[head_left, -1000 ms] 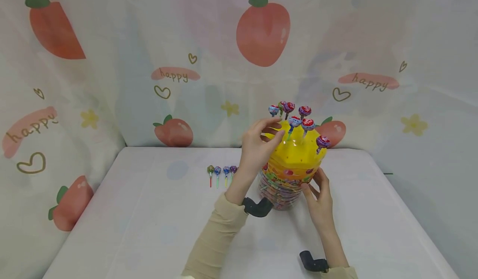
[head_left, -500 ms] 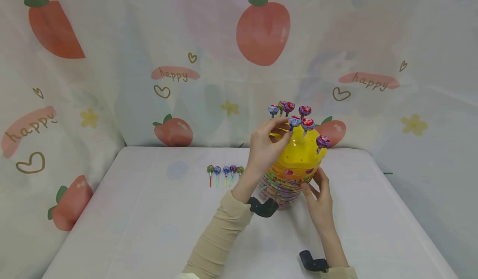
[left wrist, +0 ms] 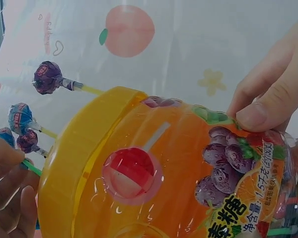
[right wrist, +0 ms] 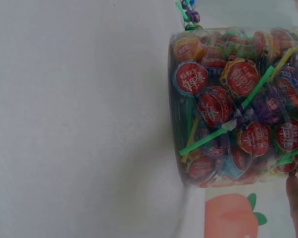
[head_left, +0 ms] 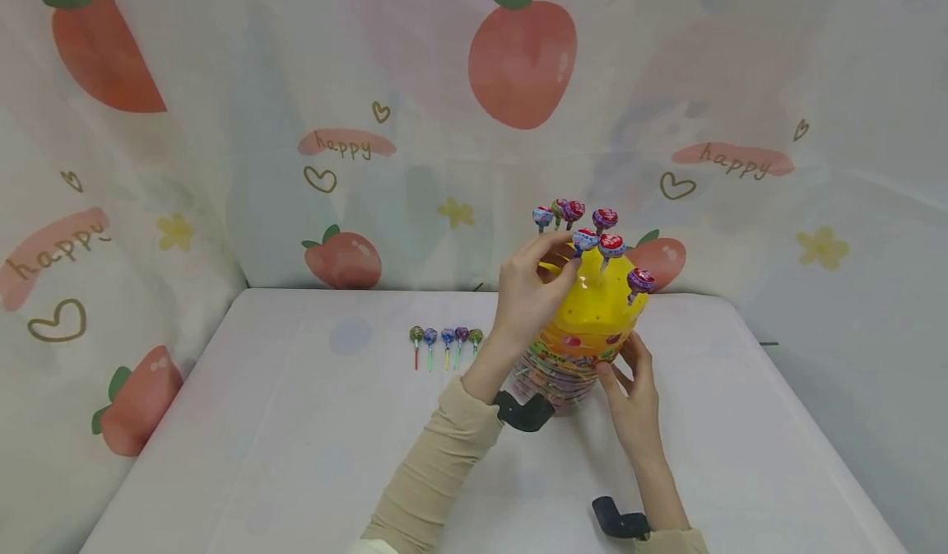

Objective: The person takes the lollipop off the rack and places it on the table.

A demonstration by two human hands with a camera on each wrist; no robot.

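Observation:
A large clear candy jar (head_left: 557, 377) with a yellow lid (head_left: 596, 303) stands on the table, tilted in view. Several wrapped lollipops stick up from holes in the lid. My left hand (head_left: 529, 290) pinches a blue-and-red lollipop (head_left: 584, 240) at the top of its stick; in the left wrist view the green stick (left wrist: 33, 168) runs from the fingertips to the lid. Around the jar's right side, just below the lid, my right hand (head_left: 634, 398) holds it with thumb and fingers. In the right wrist view, the jar's lower body (right wrist: 238, 109) is packed with lollipops.
To the left of the jar, several lollipops (head_left: 448, 337) lie in a row on the white tablecloth (head_left: 296, 455). A fruit-printed curtain (head_left: 429, 60) hangs behind the table. Black camera mounts (head_left: 524, 412) are on both wrists.
My left hand has moved right, from beside the lid to the blue-and-red lollipop, and now pinches it. The right hand and jar have stayed in place.

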